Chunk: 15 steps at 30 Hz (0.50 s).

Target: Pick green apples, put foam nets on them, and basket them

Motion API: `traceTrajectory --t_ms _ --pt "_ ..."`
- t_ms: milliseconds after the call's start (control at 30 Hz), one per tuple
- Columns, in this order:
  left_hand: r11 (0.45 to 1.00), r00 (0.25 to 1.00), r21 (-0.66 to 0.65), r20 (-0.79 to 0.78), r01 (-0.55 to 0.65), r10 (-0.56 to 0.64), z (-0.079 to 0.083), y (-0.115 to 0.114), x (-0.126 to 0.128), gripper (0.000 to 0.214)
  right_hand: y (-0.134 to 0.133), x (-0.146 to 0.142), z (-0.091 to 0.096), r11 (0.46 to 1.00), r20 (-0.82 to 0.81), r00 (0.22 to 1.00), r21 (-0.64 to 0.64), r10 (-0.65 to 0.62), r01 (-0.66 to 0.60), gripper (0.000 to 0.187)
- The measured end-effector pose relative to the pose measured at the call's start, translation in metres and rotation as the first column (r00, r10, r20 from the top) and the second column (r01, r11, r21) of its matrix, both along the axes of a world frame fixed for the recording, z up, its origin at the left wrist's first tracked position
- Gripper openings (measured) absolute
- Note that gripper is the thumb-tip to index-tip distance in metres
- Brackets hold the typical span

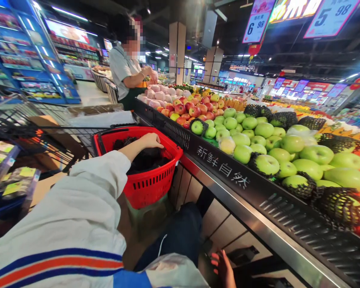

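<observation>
My left hand (151, 141) reaches out from a white sleeve into a red plastic basket (150, 184). Its fingers curl down onto the black foam nets (144, 160) piled inside, and what they grip is hidden. My right hand (225, 270) hangs low at the bottom edge with its fingers loosely stretched, next to a translucent plastic bag (171, 272) and the base of the fruit stand. Green apples (264, 130) fill the stand to the right, some of them in black nets (342, 208).
Red apples (192, 108) and pale wrapped fruit (159, 95) lie farther back on the black-fronted stand (222, 168). A person in a grey shirt (123, 72) works at its far end. A wire cart (24, 128) and cardboard boxes stand on the left.
</observation>
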State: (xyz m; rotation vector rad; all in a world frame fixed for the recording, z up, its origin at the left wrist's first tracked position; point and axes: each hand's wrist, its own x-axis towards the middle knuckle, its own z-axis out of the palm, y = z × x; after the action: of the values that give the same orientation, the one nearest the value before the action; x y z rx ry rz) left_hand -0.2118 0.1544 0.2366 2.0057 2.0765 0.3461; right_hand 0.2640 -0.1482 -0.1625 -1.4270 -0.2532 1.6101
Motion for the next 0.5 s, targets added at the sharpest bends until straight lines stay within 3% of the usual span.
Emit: traceTrajectory --t_ms 133,233,300,333,400,467,500 --pt "0.927 0.987 0.373 -0.131 -0.033 0.088 0.028 -0.025 0.013 0.037 -0.001 -0.001 -0.003 0.999 0.022 1.0 0.029 0.02 -0.021 0.084" --pt "0.789 0.992 0.613 -0.115 0.031 0.05 0.043 -0.061 0.043 0.033 0.0 -0.002 0.0 0.999 0.007 1.0 0.038 0.021 -0.021 0.085" --pt "0.677 0.995 0.73 -0.045 0.09 -0.084 0.037 -0.092 0.076 0.029 0.001 -0.003 0.007 0.999 -0.028 0.999 0.044 0.02 -0.019 0.086" --pt "0.641 0.984 0.759 0.003 0.115 -0.18 0.025 -0.11 0.097 0.028 0.001 -0.003 0.011 0.998 -0.051 0.999 0.055 0.017 -0.014 0.086" --pt "0.665 0.9 0.716 0.122 0.212 -0.419 -0.021 -0.147 0.149 0.022 0.0 -0.005 0.018 0.997 -0.113 0.994 0.08 -0.004 0.013 0.083" --pt "0.738 0.686 0.5 0.334 0.452 -0.646 -0.093 -0.187 0.213 0.019 -0.003 -0.007 0.021 0.994 -0.187 0.981 0.094 -0.042 0.06 0.075" --pt "0.775 0.577 0.335 0.524 0.537 -0.626 -0.135 -0.207 0.247 0.018 -0.005 -0.007 0.021 0.989 -0.219 0.972 0.1 -0.083 0.107 0.068"
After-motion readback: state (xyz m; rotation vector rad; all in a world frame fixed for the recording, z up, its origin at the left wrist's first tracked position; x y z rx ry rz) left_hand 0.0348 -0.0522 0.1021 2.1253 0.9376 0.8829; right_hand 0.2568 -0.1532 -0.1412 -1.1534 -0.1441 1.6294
